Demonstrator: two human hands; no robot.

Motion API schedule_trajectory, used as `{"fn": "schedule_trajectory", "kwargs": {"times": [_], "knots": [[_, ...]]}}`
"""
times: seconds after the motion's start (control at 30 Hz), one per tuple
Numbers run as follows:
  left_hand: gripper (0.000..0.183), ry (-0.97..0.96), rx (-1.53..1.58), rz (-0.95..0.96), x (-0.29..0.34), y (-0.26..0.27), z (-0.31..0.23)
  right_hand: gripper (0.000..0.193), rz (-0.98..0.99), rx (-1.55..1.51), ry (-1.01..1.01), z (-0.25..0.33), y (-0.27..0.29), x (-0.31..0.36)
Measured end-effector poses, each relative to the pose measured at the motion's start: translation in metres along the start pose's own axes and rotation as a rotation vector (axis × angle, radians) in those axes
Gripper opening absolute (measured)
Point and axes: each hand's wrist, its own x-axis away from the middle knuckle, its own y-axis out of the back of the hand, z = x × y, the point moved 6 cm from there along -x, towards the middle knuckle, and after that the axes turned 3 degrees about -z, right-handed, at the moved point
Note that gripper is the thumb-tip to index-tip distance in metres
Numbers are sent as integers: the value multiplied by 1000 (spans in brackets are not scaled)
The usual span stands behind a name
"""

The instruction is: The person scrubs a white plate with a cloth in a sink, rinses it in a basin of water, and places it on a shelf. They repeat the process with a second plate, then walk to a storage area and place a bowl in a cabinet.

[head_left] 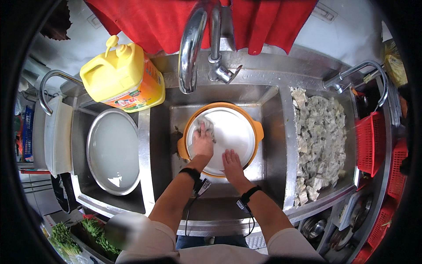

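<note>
A white round plate or lid (pixel 233 130) lies over an orange pot (pixel 259 131) with two side handles, in the middle basin (pixel 270 110) of a steel sink. My left hand (pixel 202 144) presses a greyish scrubbing pad or cloth (pixel 210 126) onto the left part of the white surface; the fingers partly cover it. On the lower right of that surface rests my right hand (pixel 232 163), its fingers stretched out flat, with nothing in it. Both wrists wear black bands with cables.
Above the basin arches a chrome faucet (pixel 193 53). At the left stand a yellow detergent jug (pixel 118 72) and a basin holding a big metal bowl (pixel 113 152) of cloudy liquid. Greyish chunks (pixel 321 141) fill the right basin, beside red baskets (pixel 370 143). Green vegetables (pixel 66 240) lie lower left.
</note>
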Motion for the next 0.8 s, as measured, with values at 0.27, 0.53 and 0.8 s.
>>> {"fn": "schedule_trajectory", "kwargs": {"times": [0.27,0.53,0.8], "knots": [[29,-393,196,410,2,-26,-101,48,158,-303,-115,-6,-22,-3],[30,96,495,367,39,23,-10,38,-177,169,202,42,-11,-1],[9,811,1408,51,139,107,115,16,-118,-22,179,80,54,3]]}}
